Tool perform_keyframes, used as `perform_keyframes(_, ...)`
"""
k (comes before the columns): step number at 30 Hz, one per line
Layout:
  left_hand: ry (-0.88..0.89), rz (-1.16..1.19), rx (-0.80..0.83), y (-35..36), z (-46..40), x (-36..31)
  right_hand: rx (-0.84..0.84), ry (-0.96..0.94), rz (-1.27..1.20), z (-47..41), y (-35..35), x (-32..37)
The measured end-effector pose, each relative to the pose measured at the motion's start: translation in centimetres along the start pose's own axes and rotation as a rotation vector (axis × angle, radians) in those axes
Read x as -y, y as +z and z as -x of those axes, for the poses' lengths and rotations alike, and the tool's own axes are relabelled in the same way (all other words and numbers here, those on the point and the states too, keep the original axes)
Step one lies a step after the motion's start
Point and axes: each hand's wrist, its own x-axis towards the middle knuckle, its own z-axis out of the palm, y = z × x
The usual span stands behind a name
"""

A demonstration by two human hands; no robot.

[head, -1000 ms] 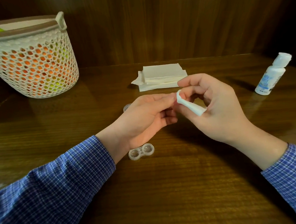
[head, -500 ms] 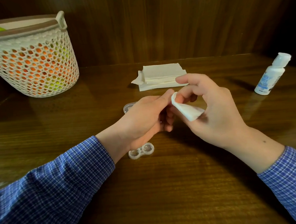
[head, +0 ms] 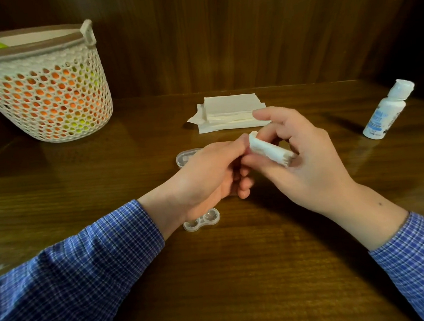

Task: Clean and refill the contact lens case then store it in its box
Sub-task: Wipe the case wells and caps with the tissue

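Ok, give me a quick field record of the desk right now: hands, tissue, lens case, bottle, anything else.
left hand: fingers curled, thumb tip at the folded tissue's end; whether it holds something is hidden
right hand: grips folded tissue
lens case: on the table, both wells uncapped, partly under left wrist
clear box: behind left hand, mostly hidden
solution bottle: upright, far right, cap on
tissue stack: back centre
basket: back left
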Motion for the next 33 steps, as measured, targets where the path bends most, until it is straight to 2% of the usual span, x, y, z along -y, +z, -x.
perform_keyframes(9,0.012,-0.097,-0.086,0.22,0.04,-0.35,-0.064,0.060,-0.080,-0.02,-0.01,0.30)
perform_keyframes(17,-0.035,-0.059,-0.056,0.60,0.41,-0.69,-0.041,0.019,-0.072,0.04,0.05,0.54)
perform_keyframes(22,-0.061,-0.102,-0.145,0.87,0.18,-0.66,-0.011,-0.013,-0.004,-0.06,0.19,0.27)
perform_keyframes(25,-0.021,-0.178,-0.162,0.71,0.10,-0.52,-0.044,0.040,-0.065,0.05,0.05,0.22)
perform_keyframes(29,0.034,-0.115,-0.111,0.36,0.09,-0.66,-0.073,0.079,-0.109,0.02,-0.22,0.28)
perform_keyframes(33,-0.019,0.003,0.016,0.14,0.18,-0.60,-0.054,0.059,-0.117,0.01,-0.19,0.33)
